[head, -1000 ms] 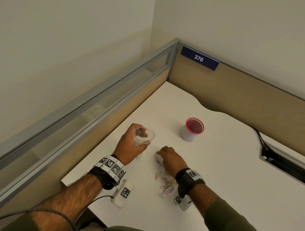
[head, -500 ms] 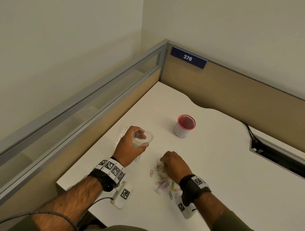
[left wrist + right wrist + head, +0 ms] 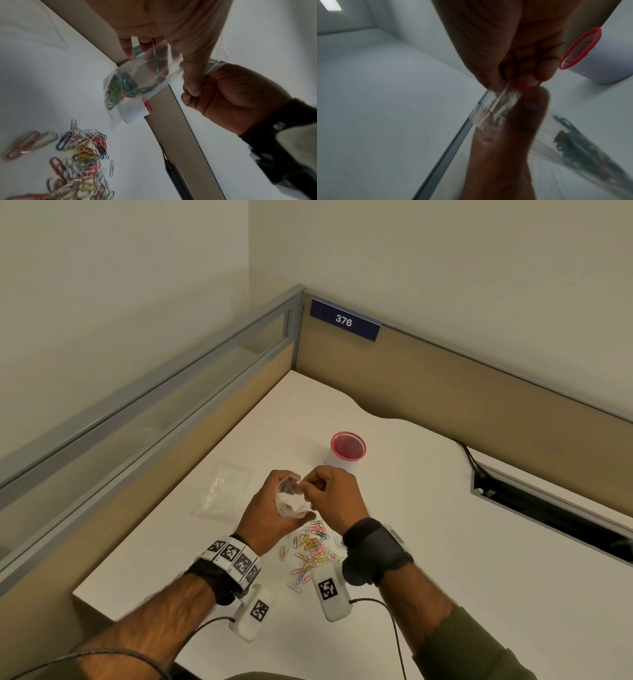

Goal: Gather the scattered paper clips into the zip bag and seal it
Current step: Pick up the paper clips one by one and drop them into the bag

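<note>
My left hand (image 3: 263,508) holds a small clear zip bag (image 3: 291,501) upright above the white table (image 3: 445,542), its mouth held open. Several coloured paper clips (image 3: 120,88) lie in the bag's bottom. My right hand (image 3: 329,494) is at the bag's mouth, fingers curled and pinching a thin paper clip (image 3: 500,98) that reaches into the opening. In the right wrist view the bag's rim (image 3: 513,98) sits just under those fingertips (image 3: 544,73). A loose pile of paper clips (image 3: 313,546) lies on the table below both hands, also in the left wrist view (image 3: 82,155).
A white cup with a red rim (image 3: 347,448) stands just beyond the hands. A second clear plastic bag (image 3: 222,491) lies flat to the left. Beige partition walls (image 3: 445,378) close the corner. A cable slot (image 3: 548,508) cuts the table at right.
My right hand has lifted from the pile of clips to the bag's mouth. The left hand has brought the bag nearer to the right hand.
</note>
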The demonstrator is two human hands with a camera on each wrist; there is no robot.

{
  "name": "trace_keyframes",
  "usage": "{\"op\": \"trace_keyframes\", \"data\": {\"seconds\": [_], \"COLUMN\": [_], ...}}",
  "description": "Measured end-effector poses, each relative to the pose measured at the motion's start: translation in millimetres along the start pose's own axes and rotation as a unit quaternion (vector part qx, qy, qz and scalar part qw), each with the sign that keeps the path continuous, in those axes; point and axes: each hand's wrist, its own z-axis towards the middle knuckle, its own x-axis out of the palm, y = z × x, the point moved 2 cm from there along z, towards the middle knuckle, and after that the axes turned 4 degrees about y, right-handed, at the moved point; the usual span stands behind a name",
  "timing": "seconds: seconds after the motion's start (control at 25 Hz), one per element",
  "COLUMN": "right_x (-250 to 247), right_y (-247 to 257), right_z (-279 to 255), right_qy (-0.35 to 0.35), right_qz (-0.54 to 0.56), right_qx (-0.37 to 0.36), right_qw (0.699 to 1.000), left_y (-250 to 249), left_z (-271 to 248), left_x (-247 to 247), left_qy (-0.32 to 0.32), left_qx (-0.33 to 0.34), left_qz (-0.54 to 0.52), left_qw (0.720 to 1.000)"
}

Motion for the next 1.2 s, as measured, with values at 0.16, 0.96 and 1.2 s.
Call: {"op": "trace_keyframes", "data": {"seconds": [0.16,0.96,1.2], "right_x": [-11.2,53.6,40.5], "right_y": [4.7,-125.2,-128.0], "right_z": [-6.7,-13.6,-18.2], "right_qy": [-0.001,0.216,0.164], "right_qz": [0.034,-0.326,-0.264], "right_qx": [0.001,0.018,0.033], "right_qw": [0.999,0.92,0.95], "left_y": [5.9,4.3,7.7], "left_z": [0.8,-5.9,-0.6], "left_x": [14.8,-16.0,-21.9], "left_qy": [0.006,-0.08,-0.088], "left_qx": [0.002,0.014,0.019], "left_qz": [0.018,0.011,0.017], "left_qw": [1.0,0.997,0.996]}}
